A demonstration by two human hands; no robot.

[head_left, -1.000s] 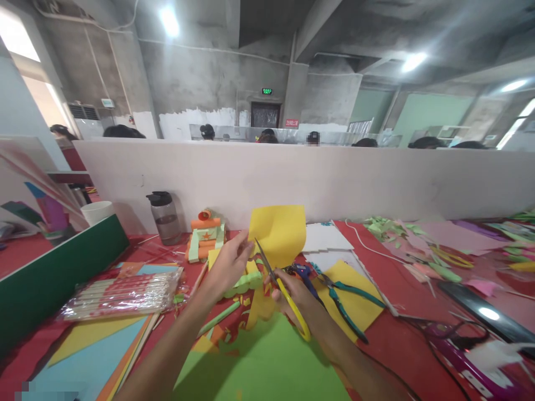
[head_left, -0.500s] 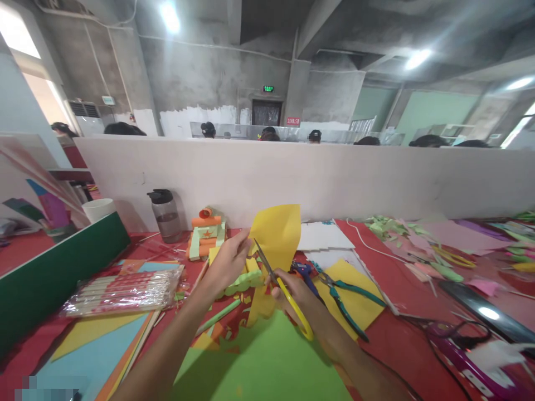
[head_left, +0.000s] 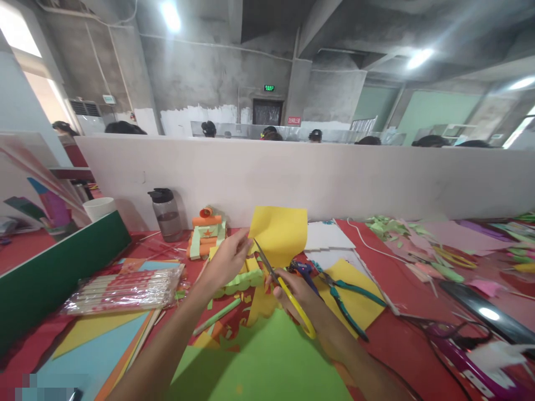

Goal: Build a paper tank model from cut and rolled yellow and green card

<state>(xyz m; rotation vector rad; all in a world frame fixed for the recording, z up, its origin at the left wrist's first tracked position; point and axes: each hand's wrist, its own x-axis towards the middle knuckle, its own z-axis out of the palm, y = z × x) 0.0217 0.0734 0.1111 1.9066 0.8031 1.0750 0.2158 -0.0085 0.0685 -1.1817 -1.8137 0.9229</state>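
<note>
A sheet of yellow paper (head_left: 280,234) stands up in front of me, its left edge pinched in my left hand (head_left: 229,260). My right hand (head_left: 295,292) grips a pair of scissors (head_left: 297,309) with yellow handles, and their dark blades reach up to the paper's edge beside my left fingers. How far the blades are parted I cannot tell. Below my hands lies a large green sheet (head_left: 267,356) with a jagged upper edge. Light-green curled paper (head_left: 240,283) and a rolled green tube (head_left: 217,316) lie under and beside my left wrist, among small scraps.
Teal-handled pliers (head_left: 343,298) rest on yellow paper at right, beside a blue glue gun (head_left: 307,273). An orange-and-green paper model (head_left: 208,233) and a water bottle (head_left: 165,214) stand by the white partition (head_left: 292,172). At left lie wrapped sticks (head_left: 123,291); at right, a phone (head_left: 487,309).
The yellow sheet has swung out and tilted to the right, showing a wider face. Both hands and the scissors have hardly moved.
</note>
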